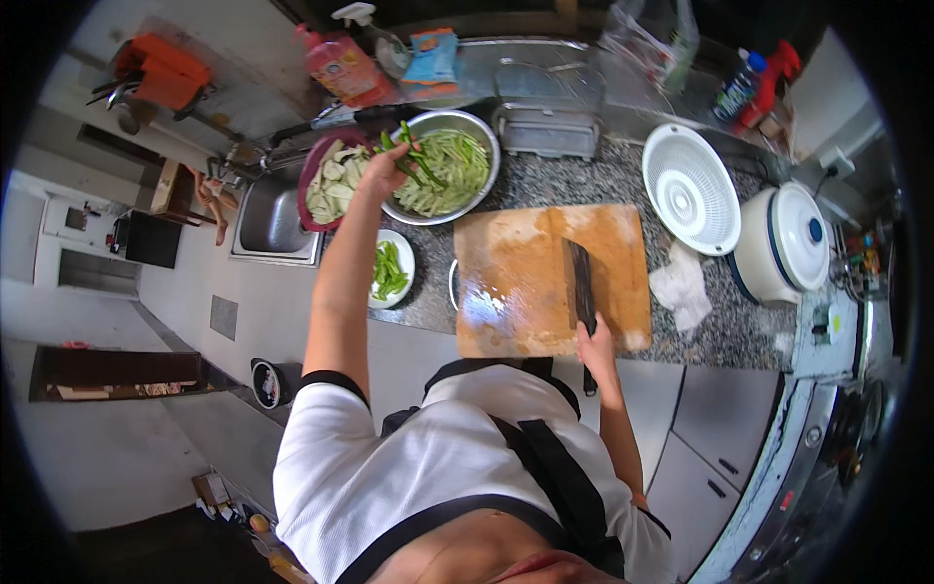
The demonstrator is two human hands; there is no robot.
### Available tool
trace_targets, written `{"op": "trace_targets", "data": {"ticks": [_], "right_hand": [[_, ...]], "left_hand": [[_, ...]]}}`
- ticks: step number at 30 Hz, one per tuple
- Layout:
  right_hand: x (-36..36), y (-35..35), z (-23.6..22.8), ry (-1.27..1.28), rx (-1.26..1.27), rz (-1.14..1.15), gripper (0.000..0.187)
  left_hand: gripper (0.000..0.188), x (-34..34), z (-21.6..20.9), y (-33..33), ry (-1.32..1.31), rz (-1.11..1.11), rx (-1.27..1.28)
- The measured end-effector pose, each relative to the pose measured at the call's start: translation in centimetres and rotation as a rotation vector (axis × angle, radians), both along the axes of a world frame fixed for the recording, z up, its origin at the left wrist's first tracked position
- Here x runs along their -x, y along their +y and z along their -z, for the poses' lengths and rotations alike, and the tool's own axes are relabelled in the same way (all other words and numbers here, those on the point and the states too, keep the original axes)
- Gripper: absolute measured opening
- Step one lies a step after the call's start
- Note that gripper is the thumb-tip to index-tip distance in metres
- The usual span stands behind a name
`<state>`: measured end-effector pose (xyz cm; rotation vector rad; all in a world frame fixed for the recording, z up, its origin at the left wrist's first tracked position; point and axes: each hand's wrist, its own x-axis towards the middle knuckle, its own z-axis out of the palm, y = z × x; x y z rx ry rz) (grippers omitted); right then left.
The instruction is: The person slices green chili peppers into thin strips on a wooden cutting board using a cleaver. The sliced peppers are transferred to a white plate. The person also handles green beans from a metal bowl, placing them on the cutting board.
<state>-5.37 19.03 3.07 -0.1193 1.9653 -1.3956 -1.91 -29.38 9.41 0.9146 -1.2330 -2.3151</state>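
Observation:
My left hand [385,173] is closed around several long green chili peppers [420,167], above the left side of a steel bowl [493,164]. Pale green shredded vegetable [457,165] lies in that bowl. Just left of it, a maroon basin [309,156] holds pale slices [339,185]. My right hand [596,343] grips a dark-bladed kitchen knife [581,277] by its handle. The blade extends over a wet wooden cutting board [516,263], pointing away from me. A white plate [407,255] of cut green peppers [389,273] sits left of the board.
Right of the board are a crumpled white cloth [681,287], a white colander [689,185] and a lidded white pot [778,238]. A steel sink [270,216] is at the left. Bottles and a clear container [550,131] line the back. Part of a person [212,195] shows far left.

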Motion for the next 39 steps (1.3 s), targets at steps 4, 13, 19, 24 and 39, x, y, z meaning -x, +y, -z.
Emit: {"op": "trace_targets", "data": {"ticks": [4,13,19,24,39], "right_hand": [[0.9,0.9,0.9,0.022,0.022,-0.022,0.022],[2.2,3.4,-0.1,0.011,0.078,0.068,0.023],[2.4,5.7,-1.1,0.029,0.050,0.152,0.020],[2.8,6.8,-0.7,0.042,0.023,0.086,0.017],[2.8,5.8,-0.5,0.086,-0.093,-0.067,0.033]], "left_hand": [[0.022,2.0,-3.6,4.8,-0.017,0.057,0.036],[0.020,6.6,7.1,19.9,-0.196,0.124,-0.508],[0.025,7.0,11.0,30.3,-0.501,0.108,0.256],[0.044,3.0,12.9,28.0,-0.632,0.162,0.903],[0.025,1.2,10.4,26.1,-0.731,0.246,1.055]]}}
